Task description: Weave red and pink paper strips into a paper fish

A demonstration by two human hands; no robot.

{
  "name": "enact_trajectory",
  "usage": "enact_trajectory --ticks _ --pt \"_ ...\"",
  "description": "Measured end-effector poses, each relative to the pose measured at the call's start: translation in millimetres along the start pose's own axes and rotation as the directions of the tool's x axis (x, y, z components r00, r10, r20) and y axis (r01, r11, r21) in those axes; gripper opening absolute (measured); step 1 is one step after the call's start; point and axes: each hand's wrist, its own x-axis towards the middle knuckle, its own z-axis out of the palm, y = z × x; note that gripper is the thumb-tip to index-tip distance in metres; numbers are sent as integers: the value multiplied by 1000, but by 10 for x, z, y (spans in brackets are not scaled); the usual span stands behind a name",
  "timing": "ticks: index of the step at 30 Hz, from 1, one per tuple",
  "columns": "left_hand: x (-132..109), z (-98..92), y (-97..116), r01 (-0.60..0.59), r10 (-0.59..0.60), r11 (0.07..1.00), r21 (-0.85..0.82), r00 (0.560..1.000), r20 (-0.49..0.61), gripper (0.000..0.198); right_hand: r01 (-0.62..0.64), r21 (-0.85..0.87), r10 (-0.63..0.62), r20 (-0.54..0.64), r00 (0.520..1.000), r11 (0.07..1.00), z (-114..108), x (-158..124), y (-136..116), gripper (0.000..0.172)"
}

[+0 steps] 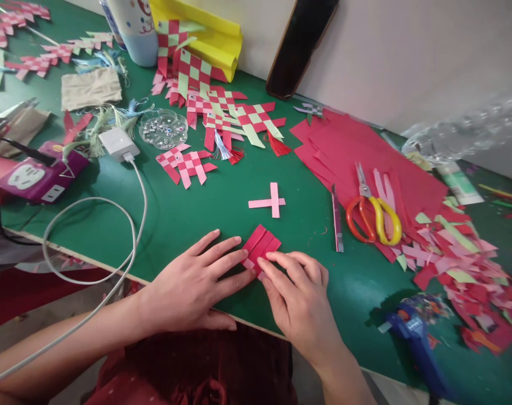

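Red paper piece lay near the front edge of the green bench, beneath both hands, with a little pink paper showing at its lower side. Left hand: grip apart, fingers spread, tips resting at the piece's left edge. Right hand: thumb and fingertips gathered at the lower right edge; could not tell whether this grip was clamped on the paper or only pressing.

Risks (judged): uneven fingertip pressure could have skewed the strips; lifting the left fingers early could have let them spring loose. A rightward sweep of the forearm might have met the scissors, the slim purple cutter or the blue glue gun; heat state unknown. The white cable, looped near the left arm, could have snagged and dragged the charger.

Writing: red marking on the cup, cut off and illegible. Green-labelled tube: too blurred to read. No brand could be made out.
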Motion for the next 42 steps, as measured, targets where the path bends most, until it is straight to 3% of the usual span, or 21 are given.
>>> enact_trajectory --ticks 4,9,14,30,33,36,39,42 --pt "0 2 2 1 -1 1000 -2 1000 -4 74 -42 -65 41 -11 999 997 26 19 82 28" --pt "-6 13 1 3 -3 1000 13 1000 -15 74 -54 3 54 -84 995 999 -14 -15 136 25" --pt "-7 12 21 4 -4 1000 30 1000 -19 74 -103 66 112 -145 983 992 -1 -120 42 4" --pt "-1 26 32 1 2 994 111 1000 -28 79 -174 114 190 -145 971 978 93 -187 9 15" --pt "1 25 37 1 2 993 119 1000 -23 78 -175 112 191 -151 970 978 96 -191 10 18" --pt "6 23 43 3 0 992 123 1000 -26 79 -173 66 181 -153 971 983 83 -184 5 11" --pt "8 21 48 5 -1 992 128 1000 -31 80 -121 -26 118 -90 989 992 73 -174 -2 29" --pt "4 21 49 8 -4 991 132 1000 -27 81 -33 -100 32 -15 999 994 82 -177 1 34"
